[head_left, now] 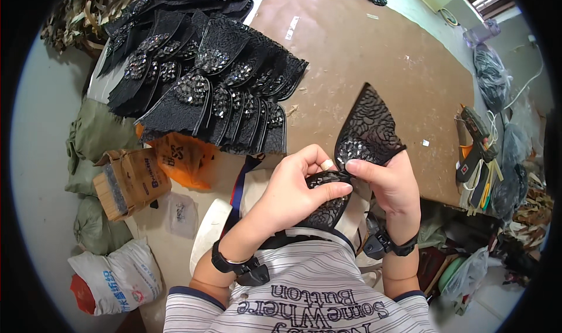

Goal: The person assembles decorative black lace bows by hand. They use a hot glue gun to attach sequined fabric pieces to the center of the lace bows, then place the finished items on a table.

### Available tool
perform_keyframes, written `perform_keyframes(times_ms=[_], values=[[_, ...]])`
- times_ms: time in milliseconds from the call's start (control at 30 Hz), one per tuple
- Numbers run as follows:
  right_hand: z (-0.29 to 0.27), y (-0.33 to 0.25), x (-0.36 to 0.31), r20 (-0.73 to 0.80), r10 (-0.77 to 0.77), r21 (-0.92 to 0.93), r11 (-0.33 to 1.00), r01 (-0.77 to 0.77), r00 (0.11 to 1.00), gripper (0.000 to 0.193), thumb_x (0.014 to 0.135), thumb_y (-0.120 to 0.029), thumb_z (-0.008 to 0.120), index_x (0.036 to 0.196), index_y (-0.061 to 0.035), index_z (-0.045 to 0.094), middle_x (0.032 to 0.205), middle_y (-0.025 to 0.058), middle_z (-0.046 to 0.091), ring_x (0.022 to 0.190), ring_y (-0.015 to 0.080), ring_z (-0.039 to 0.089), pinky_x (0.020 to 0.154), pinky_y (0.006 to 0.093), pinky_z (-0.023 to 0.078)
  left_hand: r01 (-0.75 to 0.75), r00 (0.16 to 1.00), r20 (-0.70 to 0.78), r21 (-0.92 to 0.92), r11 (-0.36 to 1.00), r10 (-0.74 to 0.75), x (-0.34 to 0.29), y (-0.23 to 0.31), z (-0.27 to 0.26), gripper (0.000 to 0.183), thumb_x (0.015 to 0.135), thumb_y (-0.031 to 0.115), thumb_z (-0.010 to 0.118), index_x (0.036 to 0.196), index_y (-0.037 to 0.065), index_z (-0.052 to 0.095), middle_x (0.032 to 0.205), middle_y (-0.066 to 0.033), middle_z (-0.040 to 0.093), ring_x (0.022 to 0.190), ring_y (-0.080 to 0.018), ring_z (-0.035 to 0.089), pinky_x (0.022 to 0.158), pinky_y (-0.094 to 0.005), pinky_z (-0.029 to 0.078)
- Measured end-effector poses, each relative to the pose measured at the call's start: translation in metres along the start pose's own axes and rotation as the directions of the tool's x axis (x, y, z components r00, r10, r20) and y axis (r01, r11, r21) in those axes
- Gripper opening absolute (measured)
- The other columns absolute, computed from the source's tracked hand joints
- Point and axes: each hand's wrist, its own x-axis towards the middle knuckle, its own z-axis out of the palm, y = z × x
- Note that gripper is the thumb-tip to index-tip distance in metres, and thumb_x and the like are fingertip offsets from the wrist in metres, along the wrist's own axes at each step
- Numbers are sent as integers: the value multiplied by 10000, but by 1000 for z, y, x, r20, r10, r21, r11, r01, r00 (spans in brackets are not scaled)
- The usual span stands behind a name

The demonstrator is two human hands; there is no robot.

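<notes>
Two black lace pieces with clusters of shiny faceted stones meet between my hands, near the table's front edge. The upper piece (370, 122) points away from me, its stones toward my right hand (387, 178), whose thumb presses on its lower end. My left hand (298, 184) pinches the lower piece (329, 211), thumb lying over it and fingers curled behind. A pale band circles one left finger. Whether the two pieces are joined is hidden by my fingers.
Many similar stone-trimmed black pieces (219, 81) lie in overlapping rows on the brown-topped table (374, 52) at left. A glue gun (475, 125) and tools sit at its right edge. Below left are a cardboard box (133, 181), an orange bag (184, 160) and a white sack (120, 277).
</notes>
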Motion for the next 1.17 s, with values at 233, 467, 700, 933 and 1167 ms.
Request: perform_keyframes(times_ms=[233,467,700,933,1167], values=[[4,15,-11,-120,-107,-63,993,100,987,246,746,82,752,976,23,685,899,58,704,803,121,653,759,268,540,14,992,-127,262,965,20,-9,6,11,346,730,46,849,842,44,522,804,25,565,779,-41,520,708,-235,469],[34,8,1,-70,-316,-133,943,305,946,409,754,109,738,1143,50,627,940,74,701,793,133,653,753,258,537,-28,940,-269,548,836,208,-22,41,7,344,734,129,856,874,2,569,774,-76,653,697,-114,612,659,-277,508],[73,-18,42,44,-487,-273,834,479,872,774,812,67,705,1496,-38,360,812,36,627,734,93,619,684,226,525,-97,663,-312,866,491,681,-36,99,-56,240,766,162,783,936,34,671,807,-138,693,689,-307,678,636,-368,523],[35,-18,14,19,-329,-268,908,322,944,355,918,30,613,1270,40,572,799,24,614,709,75,587,662,221,502,196,607,-278,960,198,745,4,109,-162,384,706,227,837,1000,18,707,907,-131,672,847,-270,659,782,-368,519],[-27,10,-41,-121,-191,-338,931,140,974,201,957,-41,592,1131,45,647,801,39,648,696,99,612,646,230,507,69,447,60,992,-102,893,-6,95,-140,571,812,414,783,1270,115,619,1155,-128,618,1158,-282,566,961,-473,454]])
